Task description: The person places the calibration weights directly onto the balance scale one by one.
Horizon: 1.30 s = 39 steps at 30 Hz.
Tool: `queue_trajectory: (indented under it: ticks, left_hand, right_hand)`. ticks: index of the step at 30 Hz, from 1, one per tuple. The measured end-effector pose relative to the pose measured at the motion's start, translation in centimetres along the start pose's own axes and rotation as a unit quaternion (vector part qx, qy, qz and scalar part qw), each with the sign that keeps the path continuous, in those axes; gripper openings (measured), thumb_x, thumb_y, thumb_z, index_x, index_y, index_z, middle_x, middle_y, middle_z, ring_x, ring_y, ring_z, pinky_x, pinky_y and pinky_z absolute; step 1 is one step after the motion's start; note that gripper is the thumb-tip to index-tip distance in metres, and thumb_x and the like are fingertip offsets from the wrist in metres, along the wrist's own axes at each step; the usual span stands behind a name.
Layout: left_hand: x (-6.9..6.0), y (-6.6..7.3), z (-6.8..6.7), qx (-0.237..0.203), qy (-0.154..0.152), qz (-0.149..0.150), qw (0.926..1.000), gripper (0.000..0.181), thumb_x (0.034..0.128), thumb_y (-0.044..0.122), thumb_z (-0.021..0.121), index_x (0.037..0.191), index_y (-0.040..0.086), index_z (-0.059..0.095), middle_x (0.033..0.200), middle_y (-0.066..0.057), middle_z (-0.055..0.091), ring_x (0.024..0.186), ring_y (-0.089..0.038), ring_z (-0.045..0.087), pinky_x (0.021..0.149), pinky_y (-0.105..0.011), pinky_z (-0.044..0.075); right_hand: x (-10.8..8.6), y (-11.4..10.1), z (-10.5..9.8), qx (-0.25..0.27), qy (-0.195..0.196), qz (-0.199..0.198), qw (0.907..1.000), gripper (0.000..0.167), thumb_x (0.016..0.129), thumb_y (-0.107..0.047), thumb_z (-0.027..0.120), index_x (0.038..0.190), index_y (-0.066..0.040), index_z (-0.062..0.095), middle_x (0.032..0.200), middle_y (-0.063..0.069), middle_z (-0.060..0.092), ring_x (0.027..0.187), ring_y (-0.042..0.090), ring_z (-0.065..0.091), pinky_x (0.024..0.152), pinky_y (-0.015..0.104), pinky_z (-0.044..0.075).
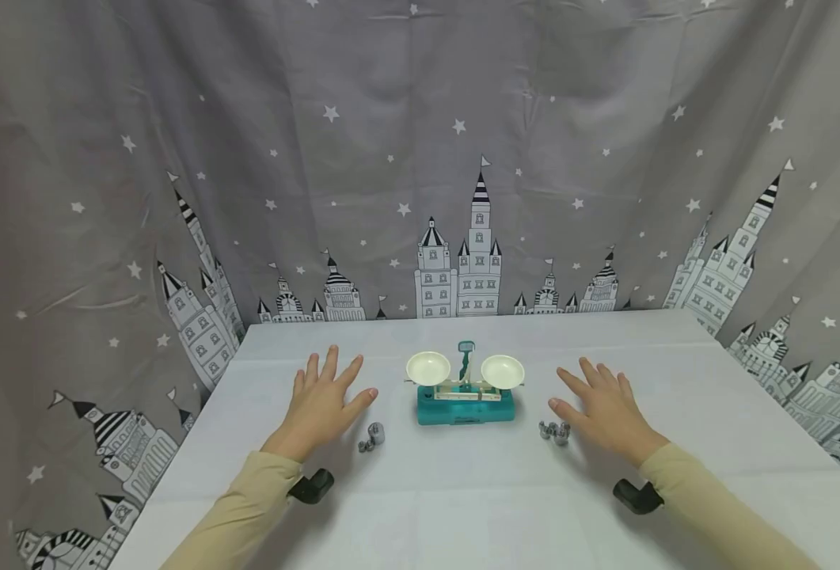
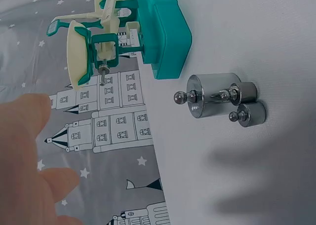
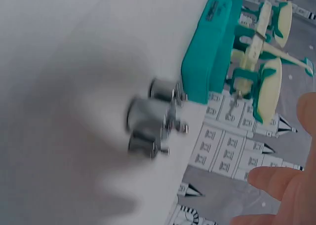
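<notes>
Poised by balance scale (image 1: 465, 410) with left hand (image 1: 323, 408) and right hand (image 1: 607, 410) spread, holding nothing; seemingly all to do, with metal weights (image 1: 376, 433) on table (image 1: 462, 495), off pans (image 1: 428, 369).

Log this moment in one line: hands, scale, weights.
left hand: holds nothing | right hand: holds nothing | scale: between hands, pans empty | weights: grouped near each hand

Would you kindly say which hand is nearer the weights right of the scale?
Right: the right hand is beside those weights; the left hand is left of the scale, farther away.
</notes>
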<state>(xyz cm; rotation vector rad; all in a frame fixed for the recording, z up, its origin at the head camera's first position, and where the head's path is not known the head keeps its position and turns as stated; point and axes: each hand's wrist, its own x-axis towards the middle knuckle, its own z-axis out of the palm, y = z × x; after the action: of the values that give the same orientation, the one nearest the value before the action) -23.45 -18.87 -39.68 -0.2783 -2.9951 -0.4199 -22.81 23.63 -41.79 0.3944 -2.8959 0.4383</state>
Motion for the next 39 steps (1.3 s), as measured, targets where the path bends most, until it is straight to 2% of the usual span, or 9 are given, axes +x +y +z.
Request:
queue_trajectory:
  ticks: [7,15,24,30,34,39]
  left_hand:
    - [-0.1,-0.1,0.2,-0.003,0.008,0.006,0.9999,0.069,0.1016,0.051,0.051,0.157,0.01,0.04,0.165,-0.034,0.017,0.15,-0.063,0.009,0.119,-0.079,0.011]
    - [-0.3,-0.1,0.1,-0.005,0.003,0.003,1.0,0.069,0.1018,0.05,0.051,0.157,0.01,0.039,0.165,-0.034,0.014,0.15,-0.063,0.008,0.119,-0.079,0.01]
    - [-0.4,-0.4,0.3,-0.006,0.004,0.004,1.0,0.068,0.1016,0.05,0.051,0.156,0.01,0.042,0.165,-0.034,0.016,0.15,-0.063,0.008,0.118,-0.079,0.011]
    - [-0.4,-0.5,0.3,-0.005,0.007,0.008,0.9999,0.068,0.1016,0.05,0.052,0.155,0.009,0.042,0.165,-0.034,0.017,0.15,-0.063,0.009,0.118,-0.079,0.012]
    - [-0.6,-0.4,0.2,-0.011,0.002,0.007,0.9999,0.067,0.1018,0.049,0.051,0.155,0.009,0.042,0.165,-0.034,0.017,0.15,-0.063,0.009,0.118,-0.079,0.013]
    - [-0.8,-0.4,0.1,-0.026,-0.006,0.003,0.9996,0.065,0.1017,0.048,0.052,0.154,0.008,0.045,0.164,-0.035,0.018,0.149,-0.064,0.011,0.118,-0.078,0.014]
  right_hand:
    - [-0.1,-1.6,1.8,0.006,-0.009,-0.022,0.9997,0.057,0.099,-0.046,0.056,0.141,-0.007,0.06,0.15,0.035,0.047,0.137,0.062,0.041,0.111,0.081,0.024]
    - [0.0,-2.9,3.9,0.021,-0.044,-0.053,0.9974,0.054,0.102,-0.045,0.052,0.137,-0.006,0.063,0.145,0.03,0.055,0.135,0.054,0.05,0.11,0.079,0.031]
    - [0.4,-4.5,5.6,0.06,-0.051,-0.09,0.9928,0.051,0.102,-0.042,0.052,0.135,-0.005,0.064,0.145,0.032,0.053,0.135,0.05,0.052,0.109,0.078,0.033]
    - [0.7,-5.3,6.4,0.072,-0.038,-0.087,0.9929,0.051,0.101,-0.042,0.055,0.137,-0.006,0.063,0.145,0.032,0.052,0.137,0.05,0.05,0.112,0.075,0.034]
    - [0.8,-5.8,6.9,0.111,-0.034,-0.072,0.9906,0.048,0.1,-0.035,0.059,0.135,-0.003,0.063,0.148,0.035,0.048,0.139,0.051,0.047,0.112,0.072,0.035]
    - [1.2,-6.6,7.6,0.16,-0.029,-0.035,0.9861,0.043,0.096,-0.025,0.064,0.132,-0.002,0.064,0.153,0.038,0.04,0.143,0.055,0.039,0.115,0.072,0.032]
